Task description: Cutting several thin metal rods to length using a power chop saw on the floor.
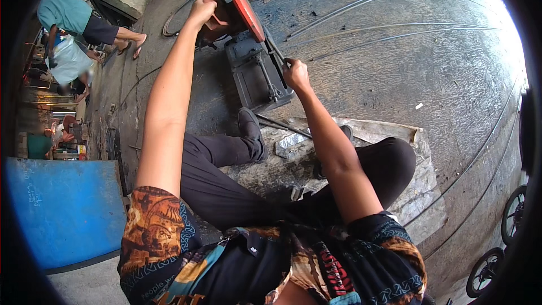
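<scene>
A chop saw with a red blade guard point(244, 10) and a grey base point(248, 87) stands on the ground in front of me. My left hand point(203, 12) is closed around the handle on the saw's raised head, at its left side. At the right edge of the base, my right hand point(296, 74) is closed on a dark metal bar point(273, 45). That bar runs up toward the underside of the guard, where its far end is hidden. The saw's vise screw point(264, 74) lies just left of my right hand.
Long metal rods point(361, 3) stretch across the concrete at the back right. Dark bars point(282, 126) lie near my feet by a worn sheet point(420, 158). A blue panel point(68, 209) is at left. Another person point(68, 14) bends over at far left. Wheels point(485, 271) show at lower right.
</scene>
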`<state>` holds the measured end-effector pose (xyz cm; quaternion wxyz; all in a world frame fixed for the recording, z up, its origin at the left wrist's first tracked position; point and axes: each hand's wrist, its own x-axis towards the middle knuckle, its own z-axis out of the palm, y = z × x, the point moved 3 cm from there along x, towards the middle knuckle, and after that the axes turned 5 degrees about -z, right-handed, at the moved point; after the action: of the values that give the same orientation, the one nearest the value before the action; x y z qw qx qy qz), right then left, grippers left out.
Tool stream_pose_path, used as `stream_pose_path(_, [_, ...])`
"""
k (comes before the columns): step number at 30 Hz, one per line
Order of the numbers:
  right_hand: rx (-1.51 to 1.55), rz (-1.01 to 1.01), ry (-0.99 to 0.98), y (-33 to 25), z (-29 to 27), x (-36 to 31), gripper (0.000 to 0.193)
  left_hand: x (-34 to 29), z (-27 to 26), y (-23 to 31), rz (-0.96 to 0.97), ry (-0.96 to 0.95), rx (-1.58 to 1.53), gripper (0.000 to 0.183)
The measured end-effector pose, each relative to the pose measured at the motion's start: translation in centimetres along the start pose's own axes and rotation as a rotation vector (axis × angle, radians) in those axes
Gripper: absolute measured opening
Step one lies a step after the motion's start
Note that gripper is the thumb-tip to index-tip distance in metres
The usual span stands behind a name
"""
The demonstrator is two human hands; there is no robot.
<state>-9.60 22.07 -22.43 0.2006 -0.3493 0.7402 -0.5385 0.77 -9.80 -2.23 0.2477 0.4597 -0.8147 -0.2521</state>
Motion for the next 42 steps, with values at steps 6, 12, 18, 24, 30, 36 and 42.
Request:
stream_pose_path(6, [-0.072,0.064,0.024,3.1,-0.4,-0.3,0.027,-4.6,3.6,1.8,0.149,0.019,0.098,0.074])
stream_pose_path(12, [-0.045,0.121,0.017,4.0,0.9,-0.8,0.029,-5.7,3.1,0.8,0.03,0.088,-0.007,0.057])
stream_pose_path(18, [-0.006,0.199,-0.011,6.9,0.9,-1.3,0.031,-7.7,5.7,1.2,-0.359,-0.175,-0.523,0.03])
stream_pose_path(24, [0.018,0.148,-0.108,6.3,1.9,-0.6,0.032,-8.0,3.7,1.7,-0.411,-0.157,-0.559,0.018])
stream_pose_path(30, [0.005,0.182,-0.099,7.3,1.4,-0.5,0.032,-10.0,4.7,4.4,-0.417,-0.175,-0.53,0.022])
stream_pose_path(36, [0.018,0.145,-0.075,6.2,1.7,-0.4,0.032,-7.8,3.7,2.2,-0.157,0.045,-0.16,0.071])
stream_pose_path(42, [0.0,0.129,-0.068,6.7,1.2,-0.4,0.032,-7.7,4.5,2.7,0.099,0.038,0.066,0.084])
